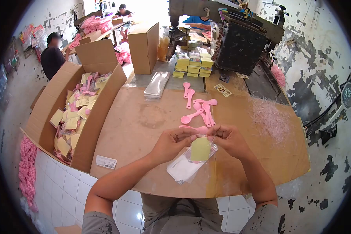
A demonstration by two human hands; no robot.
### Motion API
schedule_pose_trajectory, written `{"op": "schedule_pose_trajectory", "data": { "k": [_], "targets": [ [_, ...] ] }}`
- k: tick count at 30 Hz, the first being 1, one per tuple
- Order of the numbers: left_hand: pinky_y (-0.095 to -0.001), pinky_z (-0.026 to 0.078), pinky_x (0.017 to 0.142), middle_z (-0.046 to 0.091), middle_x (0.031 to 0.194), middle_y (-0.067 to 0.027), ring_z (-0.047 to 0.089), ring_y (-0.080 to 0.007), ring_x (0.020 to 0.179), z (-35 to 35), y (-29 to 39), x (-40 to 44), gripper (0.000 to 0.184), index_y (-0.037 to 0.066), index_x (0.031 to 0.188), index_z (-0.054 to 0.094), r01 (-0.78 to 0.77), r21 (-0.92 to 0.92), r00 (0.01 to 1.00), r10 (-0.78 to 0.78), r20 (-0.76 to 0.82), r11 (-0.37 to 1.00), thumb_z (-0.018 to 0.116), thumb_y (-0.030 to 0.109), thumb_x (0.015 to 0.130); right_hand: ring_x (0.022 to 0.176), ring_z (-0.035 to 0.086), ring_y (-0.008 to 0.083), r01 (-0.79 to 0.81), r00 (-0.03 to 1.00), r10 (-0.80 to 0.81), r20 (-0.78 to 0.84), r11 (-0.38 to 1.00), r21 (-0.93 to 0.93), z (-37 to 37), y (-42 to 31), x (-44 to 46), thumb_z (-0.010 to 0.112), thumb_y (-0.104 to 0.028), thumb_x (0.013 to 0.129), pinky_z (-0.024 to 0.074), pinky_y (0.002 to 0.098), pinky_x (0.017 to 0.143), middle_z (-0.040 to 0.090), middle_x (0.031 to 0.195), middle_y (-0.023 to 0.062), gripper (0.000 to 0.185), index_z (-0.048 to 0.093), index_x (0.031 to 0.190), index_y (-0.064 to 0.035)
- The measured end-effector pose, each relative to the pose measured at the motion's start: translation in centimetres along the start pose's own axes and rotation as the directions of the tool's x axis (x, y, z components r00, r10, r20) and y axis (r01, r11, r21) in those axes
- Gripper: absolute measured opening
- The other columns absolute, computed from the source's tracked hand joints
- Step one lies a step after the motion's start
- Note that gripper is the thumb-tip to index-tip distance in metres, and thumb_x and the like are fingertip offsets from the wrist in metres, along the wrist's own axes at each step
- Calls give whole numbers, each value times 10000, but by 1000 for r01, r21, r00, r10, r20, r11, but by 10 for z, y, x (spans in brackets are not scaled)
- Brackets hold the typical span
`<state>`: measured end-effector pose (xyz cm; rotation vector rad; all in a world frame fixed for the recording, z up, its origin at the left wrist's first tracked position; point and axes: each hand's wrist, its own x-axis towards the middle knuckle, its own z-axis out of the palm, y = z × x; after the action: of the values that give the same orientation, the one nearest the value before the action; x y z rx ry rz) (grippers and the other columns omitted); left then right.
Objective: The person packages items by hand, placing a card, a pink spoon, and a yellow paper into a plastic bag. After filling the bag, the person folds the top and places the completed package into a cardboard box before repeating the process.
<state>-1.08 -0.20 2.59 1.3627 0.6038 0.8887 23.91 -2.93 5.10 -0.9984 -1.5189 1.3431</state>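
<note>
Both hands meet over the near middle of the table. My left hand [176,141] is closed, its thumb and fingertips pinching the upper left edge of a clear plastic bag with a yellow card [200,149] inside. At the bag's upper right edge, my right hand [231,140] is closed in a pinch too. A pink measuring spoon [201,130] lies level at the fingertips by the bag's mouth; which hand bears it I cannot tell. Beneath the card, a stack of clear bags [183,170] rests on the table. Several loose pink spoons [191,117] lie just beyond my hands.
A cardboard box [99,128] of packed bags stands left. Farther back are a bundle of clear sleeves [156,84], stacks of yellow cards [193,64], an upright carton [143,48] and a dark machine [241,45]. Shredded strips [271,121] lie right. People [54,56] work beyond.
</note>
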Motion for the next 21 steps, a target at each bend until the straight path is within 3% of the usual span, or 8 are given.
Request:
{"op": "schedule_pose_trajectory", "data": {
  "k": [7, 11, 13, 17, 21],
  "targets": [
    [-304, 586, 918, 732, 1204, -108, 695, -148, 1054, -5, 0, -1, 270, -30, 1255, 697, -61, 79, 997, 57, 50, 995, 673, 61, 1002, 910, 661, 85, 81, 996, -83, 16, 992, 98, -8, 4, -2, 683, -1, 962, 531, 253, 809, 718, 994, 28, 130, 733, 1079, 24],
    [-324, 582, 941, 723, 1236, -116, 694, -158, 1066, -13, 0, -2, 270, -23, 1265, 697, -93, 162, 987, 70, 143, 982, 644, 64, 1016, 947, 662, 105, 36, 999, -36, 15, 999, 9, -16, 2, -3, 648, 18, 934, 532, 271, 839, 722, 1014, 49, 153, 740, 1056, 31],
    [-334, 578, 953, 722, 1236, -125, 695, -163, 1073, -13, 4, -1, 274, -23, 1266, 698, -129, 74, 981, 116, 158, 989, 621, 100, 1033, 1001, 666, 130, -37, 999, 37, 22, 999, 9, -19, -2, -7, 616, 37, 896, 529, 294, 899, 726, 1052, 74, 172, 736, 1019, 32],
    [-353, 575, 965, 722, 1231, -133, 703, -169, 1054, -16, 0, 1, 310, -26, 1264, 699, -51, -64, 990, 58, 125, 997, 591, 178, 1058, 940, 670, 112, -4, 996, -6, 89, 994, 107, -20, 1, -7, 671, -5, 920, 536, 271, 833, 723, 1021, 62, 152, 724, 1057, 35],
    [-335, 588, 937, 729, 1200, -123, 710, -164, 1039, -8, 6, -1, 266, -45, 1235, 700, -16, 93, 995, 6, 100, 996, 626, 109, 1031, 868, 676, 98, -9, 999, 8, 52, 1000, 25, -13, 4, -6, 728, -15, 920, 537, 245, 771, 719, 966, 43, 162, 704, 1073, 33]
  ]
}}
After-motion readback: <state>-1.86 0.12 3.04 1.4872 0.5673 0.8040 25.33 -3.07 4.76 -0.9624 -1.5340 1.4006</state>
